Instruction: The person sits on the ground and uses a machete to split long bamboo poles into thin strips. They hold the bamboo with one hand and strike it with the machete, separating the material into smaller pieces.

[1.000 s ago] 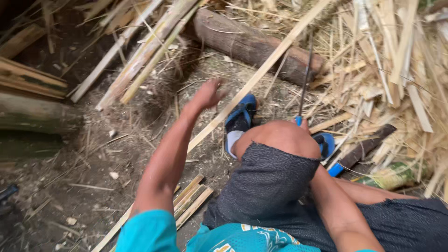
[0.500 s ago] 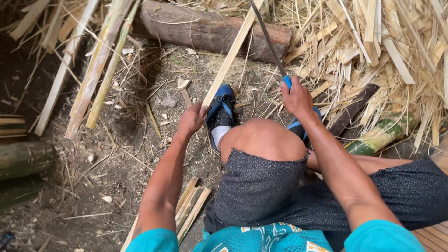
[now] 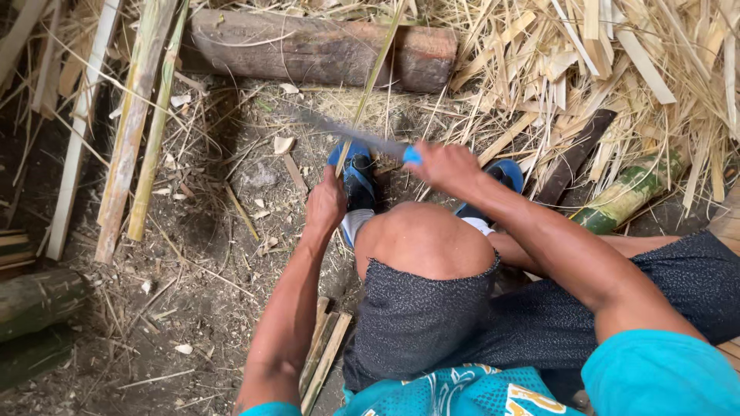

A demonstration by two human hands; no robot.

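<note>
Dirt floor (image 3: 193, 308), centre frame: left hand (image 3: 326, 204) closed on bamboo strip (image 3: 370, 85), steadying it; right hand (image 3: 447, 166) fisted around knife (image 3: 347, 132) handle.

one knife (image 3: 339, 129), one log (image 3: 308, 48), two blue sandals (image 3: 356, 173) — two hands (image 3: 325, 202), one green bamboo stub (image 3: 628, 192)

A long, thin bamboo strip (image 3: 370, 85), pale yellow-green, runs steeply from beside the blue sandal (image 3: 356, 179) up across the brown log (image 3: 308, 48) and out past the top edge. Its lower end is gripped at the sandal's toe. A long knife (image 3: 347, 132) with a bright blue handle and a motion-blurred grey blade lies almost level just above the sandal, its blade crossing the strip and pointing left, well short of the log.
</note>
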